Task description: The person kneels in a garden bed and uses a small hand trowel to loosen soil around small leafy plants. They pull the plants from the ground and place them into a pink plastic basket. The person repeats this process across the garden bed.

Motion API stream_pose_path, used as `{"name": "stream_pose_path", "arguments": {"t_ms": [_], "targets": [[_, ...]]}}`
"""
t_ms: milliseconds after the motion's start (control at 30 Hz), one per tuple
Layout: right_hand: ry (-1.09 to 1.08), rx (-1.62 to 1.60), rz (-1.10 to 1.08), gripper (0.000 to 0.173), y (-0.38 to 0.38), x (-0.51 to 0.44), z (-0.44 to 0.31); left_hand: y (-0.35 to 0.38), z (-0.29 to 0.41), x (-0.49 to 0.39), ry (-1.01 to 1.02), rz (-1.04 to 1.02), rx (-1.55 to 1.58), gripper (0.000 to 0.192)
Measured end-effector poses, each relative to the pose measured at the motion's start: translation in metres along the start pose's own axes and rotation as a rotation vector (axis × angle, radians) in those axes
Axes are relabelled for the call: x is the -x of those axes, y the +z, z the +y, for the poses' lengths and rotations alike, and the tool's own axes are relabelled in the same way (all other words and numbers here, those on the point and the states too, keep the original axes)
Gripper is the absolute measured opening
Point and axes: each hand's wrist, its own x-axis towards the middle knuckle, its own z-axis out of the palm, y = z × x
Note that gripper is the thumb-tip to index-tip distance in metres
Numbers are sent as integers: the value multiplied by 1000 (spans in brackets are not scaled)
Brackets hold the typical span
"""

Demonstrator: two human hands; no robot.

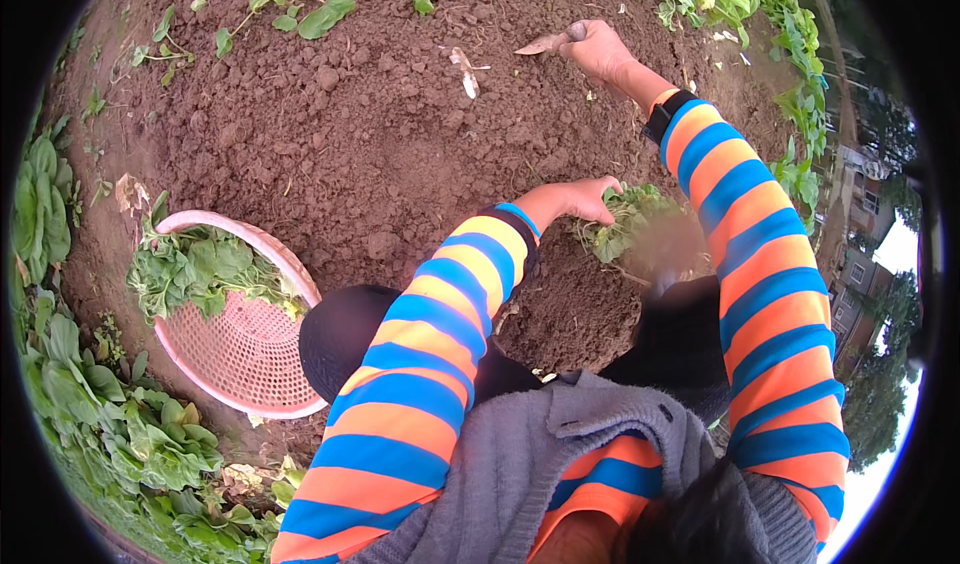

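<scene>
My right hand (596,48) is closed around the handle of a small metal trowel (537,45), whose pointed blade is held over loose brown soil. My left hand (589,198) reaches to a clump of leafy green seedlings (637,215) by my right knee; its thumb and fingers are at the leaves, and their exact grip is partly hidden. A pink plastic basket (240,354) lies tilted beside my left knee, with uprooted leafy greens (202,264) inside and over its rim.
Small seedlings (326,16) grow along the far side of the soil bed (360,136). A pale scrap (465,73) lies on the soil left of the trowel. Leafy plants (75,369) border the left, and another green row (799,61) runs at the upper right.
</scene>
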Motion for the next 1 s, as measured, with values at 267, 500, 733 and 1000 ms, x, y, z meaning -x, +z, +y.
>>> {"name": "stream_pose_path", "arguments": {"t_ms": [267, 500, 733, 1000], "targets": [[-84, -131, -77, 13, 6, -31, 30, 50, -30, 16, -136, 39, 153, 79], [-128, -64, -191, 20, -21, -14, 36, 66, -4, 29, -302, 341, -770, 38], [-398, -415, -440, 9, -153, 63, 139, 104, 9, 32, 31, 755, -705, 11], [-186, -182, -426, 8, -243, 127, 314, 175, 2, 17, -385, 922, -582, 18]]}}
